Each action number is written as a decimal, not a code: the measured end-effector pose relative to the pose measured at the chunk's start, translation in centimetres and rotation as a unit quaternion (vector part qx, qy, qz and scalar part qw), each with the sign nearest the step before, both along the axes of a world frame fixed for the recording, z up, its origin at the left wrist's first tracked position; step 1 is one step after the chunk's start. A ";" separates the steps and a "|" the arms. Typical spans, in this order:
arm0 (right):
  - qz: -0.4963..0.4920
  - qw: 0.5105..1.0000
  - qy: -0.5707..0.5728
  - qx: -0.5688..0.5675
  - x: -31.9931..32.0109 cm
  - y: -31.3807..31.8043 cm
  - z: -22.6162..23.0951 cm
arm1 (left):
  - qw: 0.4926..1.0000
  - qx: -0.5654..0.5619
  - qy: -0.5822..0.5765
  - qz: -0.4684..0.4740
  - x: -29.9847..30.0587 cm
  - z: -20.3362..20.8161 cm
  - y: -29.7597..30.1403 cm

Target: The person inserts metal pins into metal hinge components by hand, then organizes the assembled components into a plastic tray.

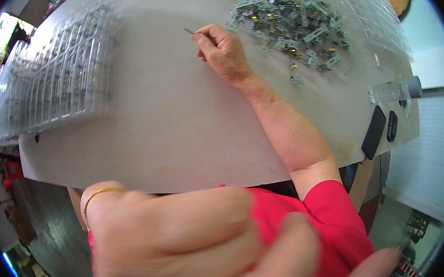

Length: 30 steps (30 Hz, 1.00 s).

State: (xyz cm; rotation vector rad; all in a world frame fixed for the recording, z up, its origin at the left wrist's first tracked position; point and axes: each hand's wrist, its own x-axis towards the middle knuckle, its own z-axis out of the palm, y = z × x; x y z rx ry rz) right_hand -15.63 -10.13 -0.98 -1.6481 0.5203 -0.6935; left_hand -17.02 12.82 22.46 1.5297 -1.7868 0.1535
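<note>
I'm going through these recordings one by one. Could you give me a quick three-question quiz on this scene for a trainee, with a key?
1. Which hand is holding the thin dark piece?
2. True or false: the loose metal parts lie to the right of the clear plastic trays.
3. What colour is the sleeve? A: blue; B: red; C: white.

Key: 1. The right hand. 2. True. 3. B.

My right hand [221, 53] pinches a thin rod [188, 31] near the metal parts [290, 26]; my left hand [187, 235] blurs up close; clear trays [72, 70] sit on the table's [171, 118] left.
</note>
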 end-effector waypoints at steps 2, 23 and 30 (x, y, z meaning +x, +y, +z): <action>-0.003 1.000 -0.006 -0.003 0.2 0.0 -0.2 | 1.000 -0.005 0.009 -0.010 -0.2 0.0 0.0; 0.146 0.967 -0.108 0.179 0.0 2.9 3.0 | 0.827 0.054 0.558 0.044 10.8 -19.4 -8.8; 0.167 0.980 0.017 0.105 -0.8 2.0 4.3 | 0.766 -0.004 0.642 0.030 11.4 -21.8 -9.6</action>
